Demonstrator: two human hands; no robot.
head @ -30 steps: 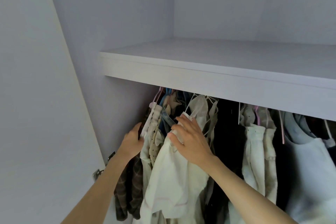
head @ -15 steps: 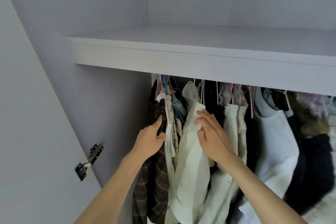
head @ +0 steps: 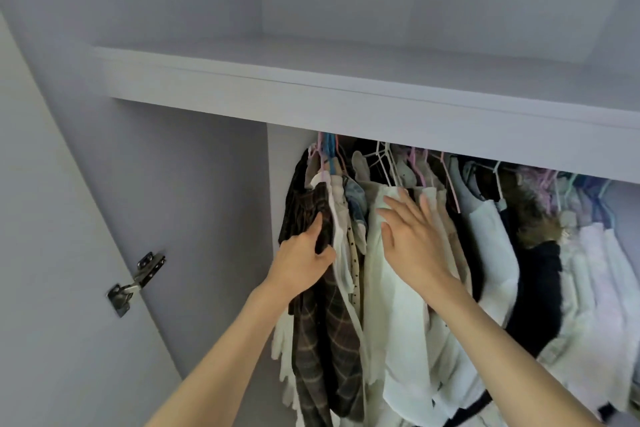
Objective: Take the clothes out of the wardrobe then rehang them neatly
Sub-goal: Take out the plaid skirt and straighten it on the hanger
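Left hand [head: 304,262] grips the plaid shirt [head: 318,322] at the rail's left end; right hand [head: 412,236], fingers spread, presses the cream garment [head: 391,315] just beside it.

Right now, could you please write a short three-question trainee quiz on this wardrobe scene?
1. True or false: the left hand grips the plaid garment.
2. The right hand is: A) pinching a hanger, B) lying open on the cream garment, C) resting on the shelf.
3. Fill in: the door hinge is on the wardrobe's ____ side.

Key: 1 true; 2 B; 3 left.
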